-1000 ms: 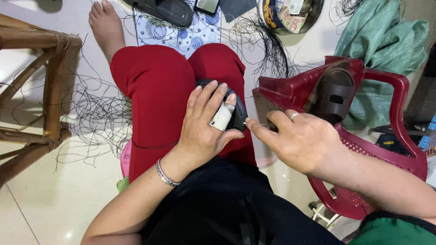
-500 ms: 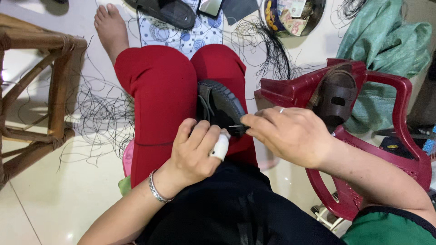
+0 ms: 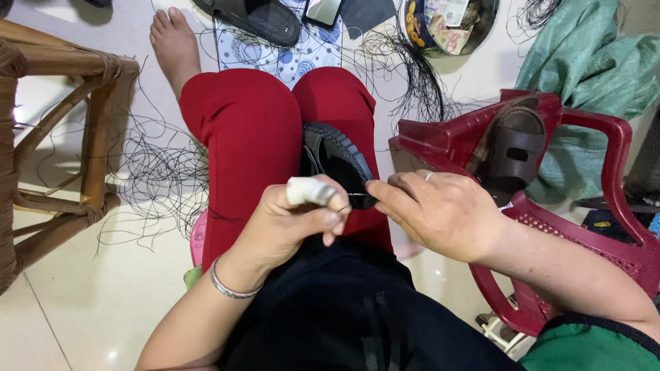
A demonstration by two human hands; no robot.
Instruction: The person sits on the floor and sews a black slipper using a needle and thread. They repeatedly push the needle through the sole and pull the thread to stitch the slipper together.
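A black sandal (image 3: 335, 159) with stitched edging rests sole-up between my knees on red trousers (image 3: 249, 137). My right hand (image 3: 434, 211), a ring on one finger, grips the sandal's near end. My left hand (image 3: 292, 223), with white tape around the index finger and a silver bangle on the wrist, pinches something thin at that same end; it looks like a needle or thread, too small to be sure. The two hands nearly touch.
A toppled dark red plastic chair (image 3: 584, 227) at right carries a brown sandal (image 3: 512, 152). A wooden stool (image 3: 62, 137) stands at left. Loose black thread (image 3: 161, 182) litters the tiled floor. Another black sandal (image 3: 254, 19), a tin bowl (image 3: 447, 24) and green cloth (image 3: 584, 69) lie ahead.
My left hand has slid off the top of the sandal down to its near end, uncovering the sole. The right hand closed in to meet it there.
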